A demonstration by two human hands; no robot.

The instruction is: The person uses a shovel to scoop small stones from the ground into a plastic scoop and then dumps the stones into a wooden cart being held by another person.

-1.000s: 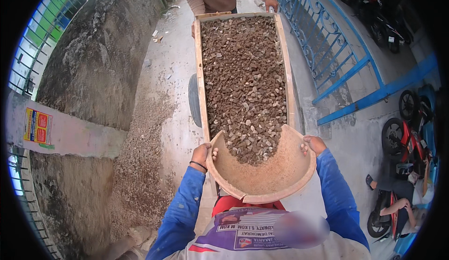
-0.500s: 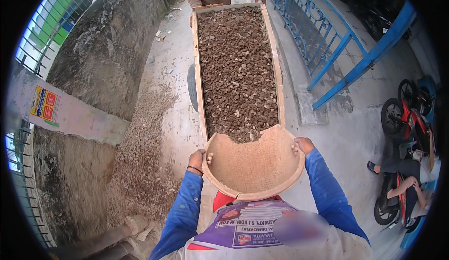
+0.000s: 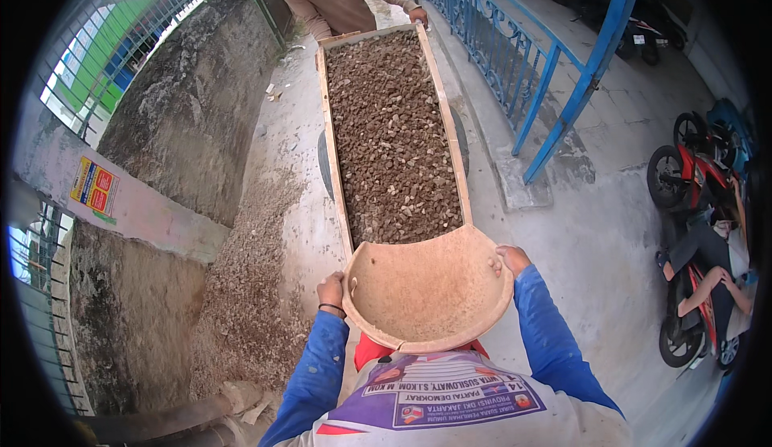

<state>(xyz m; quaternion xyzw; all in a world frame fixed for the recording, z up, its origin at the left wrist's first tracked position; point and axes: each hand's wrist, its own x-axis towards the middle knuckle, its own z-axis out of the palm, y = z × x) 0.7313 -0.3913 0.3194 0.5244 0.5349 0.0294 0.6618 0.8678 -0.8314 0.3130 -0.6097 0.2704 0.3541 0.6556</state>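
A wide, tan, shallow basin [image 3: 430, 290] hangs in front of my body, and its inside shows no stones apart from small specks. My left hand [image 3: 331, 293] is closed on its left rim. On the opposite rim my right hand [image 3: 513, 259] is closed too, fingertips showing inside. Beyond the basin stands a long wooden-sided cart [image 3: 333, 149] filled with brown gravel [image 3: 394, 141]. The basin's far edge overlaps the cart's near end; whether they touch I cannot tell.
At the cart's far end a person [image 3: 342, 1] has a hand on its corner. A rough wall [image 3: 189, 85] and loose gravel [image 3: 249, 302] lie left. A blue railing [image 3: 515, 61] and red motorbikes [image 3: 679, 174], with a seated person [image 3: 708, 274], are on the right.
The basin has shifted slightly left and tilted more level, its far rim no longer dipping as deeply toward the gravel. The person at the far end shows more. My view has swung a little.
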